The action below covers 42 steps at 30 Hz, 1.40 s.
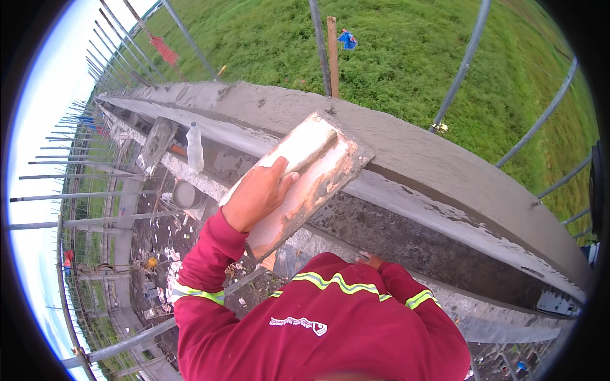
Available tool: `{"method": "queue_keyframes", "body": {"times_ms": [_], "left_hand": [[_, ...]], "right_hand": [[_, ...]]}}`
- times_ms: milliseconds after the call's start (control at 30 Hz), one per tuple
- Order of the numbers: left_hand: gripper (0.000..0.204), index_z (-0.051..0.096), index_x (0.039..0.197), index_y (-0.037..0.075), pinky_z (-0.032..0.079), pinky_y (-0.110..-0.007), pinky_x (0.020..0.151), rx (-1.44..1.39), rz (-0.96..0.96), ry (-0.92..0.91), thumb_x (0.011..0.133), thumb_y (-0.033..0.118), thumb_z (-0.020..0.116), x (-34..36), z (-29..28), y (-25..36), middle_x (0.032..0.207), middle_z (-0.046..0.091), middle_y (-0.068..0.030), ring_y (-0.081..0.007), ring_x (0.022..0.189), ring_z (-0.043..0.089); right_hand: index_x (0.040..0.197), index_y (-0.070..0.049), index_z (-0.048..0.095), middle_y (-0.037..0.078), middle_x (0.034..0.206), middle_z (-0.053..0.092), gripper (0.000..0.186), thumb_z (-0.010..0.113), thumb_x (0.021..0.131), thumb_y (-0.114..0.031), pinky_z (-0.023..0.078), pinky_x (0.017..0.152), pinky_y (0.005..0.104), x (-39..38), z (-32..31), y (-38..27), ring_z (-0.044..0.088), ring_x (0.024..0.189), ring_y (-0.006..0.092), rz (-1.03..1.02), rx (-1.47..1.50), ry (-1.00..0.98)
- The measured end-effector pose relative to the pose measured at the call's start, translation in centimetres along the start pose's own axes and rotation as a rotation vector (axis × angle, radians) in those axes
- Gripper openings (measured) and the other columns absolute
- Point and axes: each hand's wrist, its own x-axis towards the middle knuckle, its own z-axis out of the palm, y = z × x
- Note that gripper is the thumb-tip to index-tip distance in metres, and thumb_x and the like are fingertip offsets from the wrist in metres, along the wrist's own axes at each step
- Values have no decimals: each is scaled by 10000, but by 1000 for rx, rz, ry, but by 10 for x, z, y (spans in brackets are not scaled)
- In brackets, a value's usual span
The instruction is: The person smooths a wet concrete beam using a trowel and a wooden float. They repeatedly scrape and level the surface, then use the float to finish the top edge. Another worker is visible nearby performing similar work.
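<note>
My left hand is closed around the handle of a worn wooden plastering float, whose face is smeared with pale and reddish patches. The float's far end touches the wet grey concrete top of the wall. My right hand lies lower down, at the near edge of the concrete channel. Its few visible fingers look stretched out along that edge, and the rest is hidden by my sleeve and body.
A clear plastic bottle stands on the ledge to the left, near a mortar-caked board. Below is a round bucket above debris-strewn ground. Metal poles rise along the wall's far side, before grass. Scaffold pipes cross the lower left.
</note>
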Motion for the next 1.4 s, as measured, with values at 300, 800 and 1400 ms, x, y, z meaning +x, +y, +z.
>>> {"method": "queue_keyframes", "body": {"times_ms": [300,800,1400], "left_hand": [[360,589,1003,-62,466,-571,787,49,-446,142,993,297,581,25,-38,-131,910,638,-360,-543,923,605],[710,543,1342,-98,500,-440,946,68,101,-135,989,517,595,155,-35,-142,1198,666,-299,-416,1080,652],[583,623,1304,63,499,-484,888,150,626,-371,996,553,555,308,15,-43,1099,704,-201,-386,994,656]], "right_hand": [[1556,-144,396,239,1545,435,965,592,843,-762,330,1181,430,-4,1,-4,412,1436,387,-4,-49,29],[1558,-145,394,231,1539,447,975,568,842,-783,341,1174,427,5,14,5,424,1427,387,11,-30,78],[1550,-179,420,207,1557,431,972,499,836,-834,323,1183,444,13,21,7,408,1439,381,64,10,117]]}}
